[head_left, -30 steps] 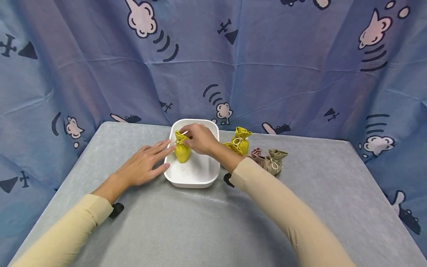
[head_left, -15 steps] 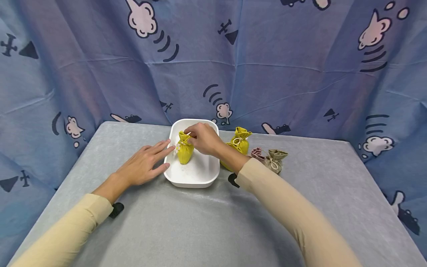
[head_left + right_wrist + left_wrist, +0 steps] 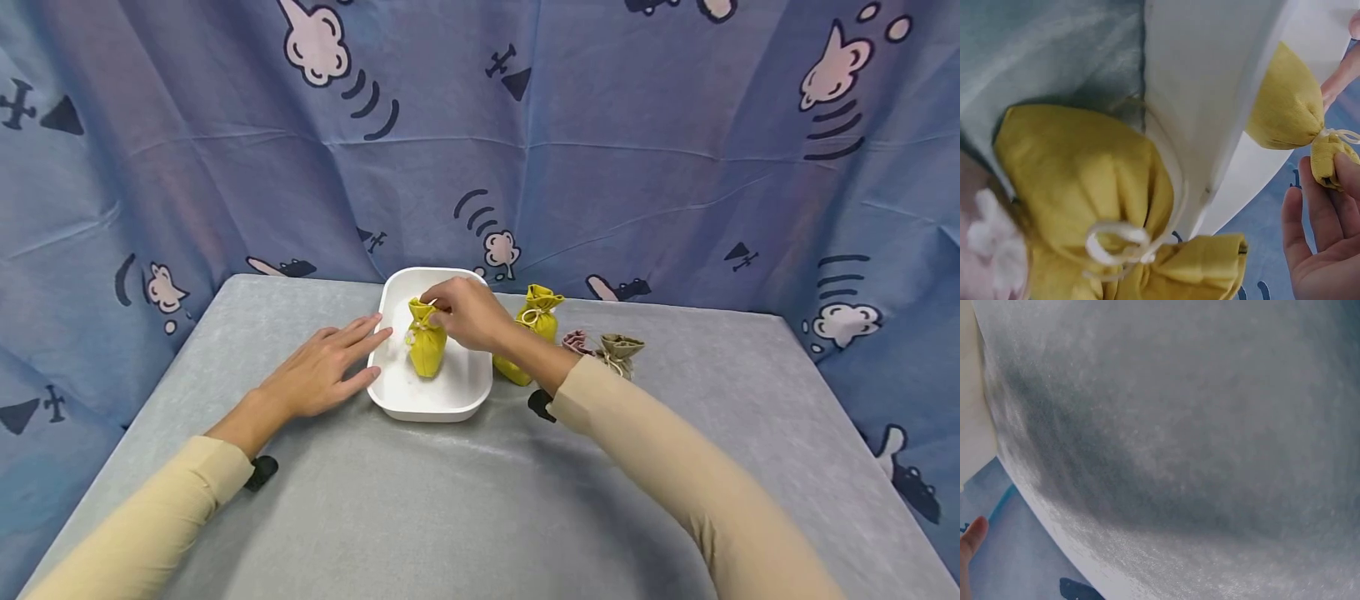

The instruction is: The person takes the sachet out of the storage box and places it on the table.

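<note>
A small yellow drawstring pouch [image 3: 427, 350] with a pale cord hangs or stands upright inside a white plastic tub [image 3: 457, 387]; whether its base touches the bottom is unclear. My right hand [image 3: 472, 312] pinches the pouch by its gathered top. In the right wrist view, thumb and fingers of the right hand [image 3: 1329, 244] are at the neck of the yellow pouch [image 3: 1288, 103], behind the tub's wall. My left hand [image 3: 326, 371] lies at the tub's left rim, fingers extended and spread. Only a fingertip of the left hand [image 3: 974, 537] shows in the left wrist view.
Just right of the tub are two more yellow pouches, one upright [image 3: 538, 315] and one lower [image 3: 512, 371], partly behind the right forearm. Beyond them sit a pink pouch [image 3: 576, 342] and an olive-brown pouch [image 3: 621, 348]. A patterned blue curtain [image 3: 637, 192] hangs behind the grey-covered table [image 3: 420, 500].
The right hand has carried the pinched yellow pouch rightward and slightly nearer, from the tub's left side toward its middle. The left hand stays in place.
</note>
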{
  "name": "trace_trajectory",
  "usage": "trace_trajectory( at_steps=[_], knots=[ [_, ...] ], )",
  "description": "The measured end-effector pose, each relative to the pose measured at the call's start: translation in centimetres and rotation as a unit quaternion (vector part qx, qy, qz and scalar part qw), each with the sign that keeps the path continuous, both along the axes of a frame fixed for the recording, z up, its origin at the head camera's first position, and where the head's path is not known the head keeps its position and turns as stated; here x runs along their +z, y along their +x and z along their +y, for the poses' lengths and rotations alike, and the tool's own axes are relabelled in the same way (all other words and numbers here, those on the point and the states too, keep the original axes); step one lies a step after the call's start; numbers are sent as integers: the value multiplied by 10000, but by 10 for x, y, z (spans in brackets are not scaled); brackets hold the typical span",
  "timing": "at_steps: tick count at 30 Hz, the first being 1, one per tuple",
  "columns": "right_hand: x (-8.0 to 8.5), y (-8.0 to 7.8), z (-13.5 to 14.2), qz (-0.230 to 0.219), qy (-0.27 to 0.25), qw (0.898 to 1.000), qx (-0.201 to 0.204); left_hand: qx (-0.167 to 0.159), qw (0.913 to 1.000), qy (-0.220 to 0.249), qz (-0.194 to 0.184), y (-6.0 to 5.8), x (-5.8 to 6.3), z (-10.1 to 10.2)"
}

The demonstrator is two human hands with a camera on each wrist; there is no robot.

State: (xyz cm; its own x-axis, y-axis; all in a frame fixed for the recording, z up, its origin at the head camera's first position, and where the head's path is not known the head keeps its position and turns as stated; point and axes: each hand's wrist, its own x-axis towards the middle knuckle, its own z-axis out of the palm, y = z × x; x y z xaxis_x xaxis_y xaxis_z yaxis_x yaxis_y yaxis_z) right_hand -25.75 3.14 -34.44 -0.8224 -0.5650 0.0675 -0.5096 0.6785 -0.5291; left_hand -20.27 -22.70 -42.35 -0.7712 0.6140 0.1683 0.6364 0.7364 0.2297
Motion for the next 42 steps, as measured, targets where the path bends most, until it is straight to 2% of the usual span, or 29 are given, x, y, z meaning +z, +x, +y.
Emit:
trace_trajectory(
  at_steps=[14, 20, 24, 28, 33, 42],
  knots=[
    [20, 17, 27, 410, -281, 9986, 176, -56, 10000, 7, 14, -1, 0, 1],
    [25, 23, 40, 564, -722, 9955, 239, -71, 9999, 30, 69, -1, 0, 1],
    [28, 27, 48, 891, -1065, 9899, 266, -60, 10000, 9, 53, 0, 0, 1],
    [30, 31, 56, 1129, -1257, 9855, 117, -49, 10000, 8, 44, 1, 0, 1],
    [33, 36, 65, 1206, -1429, 9824, 5, -60, 9999, 60, 92, 1, -1, 1],
    [39, 49, 91, 1199, -1549, 9802, 289, -91, 9999, 90, 111, 1, -1, 1]
  ],
)
